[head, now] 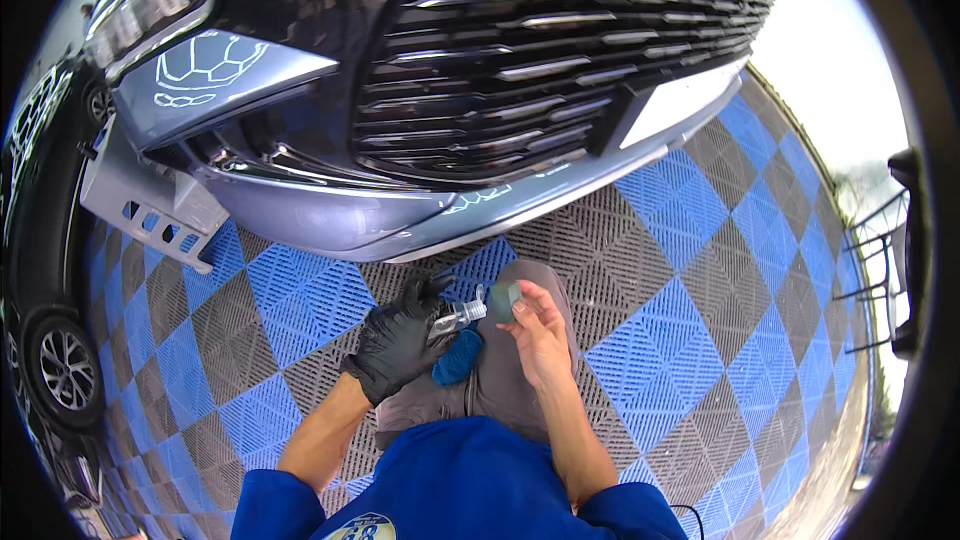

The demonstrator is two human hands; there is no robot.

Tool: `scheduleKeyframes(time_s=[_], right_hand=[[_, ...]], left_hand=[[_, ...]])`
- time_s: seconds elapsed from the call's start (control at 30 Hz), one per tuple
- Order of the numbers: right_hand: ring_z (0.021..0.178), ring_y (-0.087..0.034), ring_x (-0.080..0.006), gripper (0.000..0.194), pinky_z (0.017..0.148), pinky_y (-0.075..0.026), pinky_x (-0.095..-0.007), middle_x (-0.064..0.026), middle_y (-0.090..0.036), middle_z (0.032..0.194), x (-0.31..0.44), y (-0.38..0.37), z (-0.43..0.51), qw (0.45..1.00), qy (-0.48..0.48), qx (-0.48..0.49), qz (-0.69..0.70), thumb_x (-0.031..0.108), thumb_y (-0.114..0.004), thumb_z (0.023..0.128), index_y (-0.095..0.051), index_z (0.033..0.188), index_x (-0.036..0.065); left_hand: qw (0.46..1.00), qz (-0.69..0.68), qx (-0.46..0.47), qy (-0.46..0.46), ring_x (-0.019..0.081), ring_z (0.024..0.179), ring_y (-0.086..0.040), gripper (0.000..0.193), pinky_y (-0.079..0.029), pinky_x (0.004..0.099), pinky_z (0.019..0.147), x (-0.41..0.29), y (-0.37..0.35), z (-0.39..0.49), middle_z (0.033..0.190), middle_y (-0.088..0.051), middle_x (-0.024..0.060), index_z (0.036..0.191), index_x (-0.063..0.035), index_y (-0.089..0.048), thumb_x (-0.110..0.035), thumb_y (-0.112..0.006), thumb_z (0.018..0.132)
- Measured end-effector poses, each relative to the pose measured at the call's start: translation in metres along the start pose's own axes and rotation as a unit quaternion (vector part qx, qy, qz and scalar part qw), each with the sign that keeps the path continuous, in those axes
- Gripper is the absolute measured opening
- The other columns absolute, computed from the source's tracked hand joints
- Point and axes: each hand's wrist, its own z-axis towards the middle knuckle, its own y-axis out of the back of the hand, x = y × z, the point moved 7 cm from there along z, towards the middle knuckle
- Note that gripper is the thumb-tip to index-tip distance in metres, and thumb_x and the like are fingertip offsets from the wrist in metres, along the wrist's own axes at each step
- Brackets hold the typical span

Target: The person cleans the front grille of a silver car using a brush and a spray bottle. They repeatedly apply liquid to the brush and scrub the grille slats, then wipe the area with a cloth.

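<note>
My left hand (397, 337), in a black glove, holds a small clear plastic bottle (454, 319) whose flip cap is up, tilted toward my right hand. In my bare right hand (536, 330) is a small dark-green square pad (505, 302), held between thumb and fingers close beside the bottle's spout. A blue cloth (457, 357) lies by my left hand, over my legs; whether the hand also touches it is unclear. The front of a grey-blue car stands just before me, with its slatted grille (495, 67) and lower bumper (337, 221).
Blue and black slotted floor tiles (649, 352) lie around my knees. A grey plastic step stool (150, 195) stands by the bumper's left end. Further left is a dark car (45, 240). Black metal racking (877, 270) shows at the right edge.
</note>
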Motion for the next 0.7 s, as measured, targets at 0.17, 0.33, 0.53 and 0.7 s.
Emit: scheduleKeyframes(time_s=[0.17,0.33,0.53,0.7], right_hand=[[0.104,-0.07,-0.0149,0.023,0.088,-0.058,-0.0335,-0.0051,-0.074,0.121,-0.005,-0.004,0.003,1.0,-0.002,0.028,-0.002,0.012,-0.066,0.107,-0.068,0.129,0.006],[0.1,-0.07,-0.0138,0.022,0.085,-0.058,-0.0326,-0.0045,-0.074,0.117,-0.014,0.0,0.007,0.999,-0.018,0.029,-0.003,0.013,-0.068,0.107,-0.068,0.127,0.004],[0.095,-0.07,-0.0133,0.023,0.082,-0.058,-0.0312,-0.005,-0.074,0.114,-0.018,-0.001,0.008,0.999,-0.03,0.033,0.016,0.015,-0.068,0.107,-0.067,0.126,0.002],[0.093,-0.07,-0.0134,0.023,0.081,-0.058,-0.0302,-0.0053,-0.074,0.112,-0.016,-0.002,0.009,0.998,-0.027,0.042,0.035,0.015,-0.067,0.107,-0.067,0.126,0.001]], left_hand=[[0.978,0.197,0.003,-0.073,0.0332,0.086,-0.071,0.056,-0.056,0.0466,0.066,-0.035,0.014,0.025,0.121,-0.062,0.0216,0.134,-0.0043,-0.065,-0.035,-0.077,0.09],[0.962,0.259,0.0,-0.084,0.0314,0.084,-0.07,0.062,-0.055,0.0448,0.064,-0.042,0.014,0.033,0.113,-0.062,0.0195,0.143,-0.004,-0.06,-0.033,-0.074,0.091],[0.969,0.239,0.001,-0.063,0.0316,0.082,-0.07,0.055,-0.055,0.0443,0.065,-0.04,0.014,0.035,0.112,-0.063,0.0199,0.136,-0.0023,-0.063,-0.031,-0.075,0.09],[0.954,0.29,-0.009,-0.079,0.0316,0.079,-0.07,0.051,-0.056,0.0439,0.066,-0.042,0.012,0.031,0.114,-0.062,0.0211,0.127,0.0032,-0.065,-0.032,-0.074,0.091]])
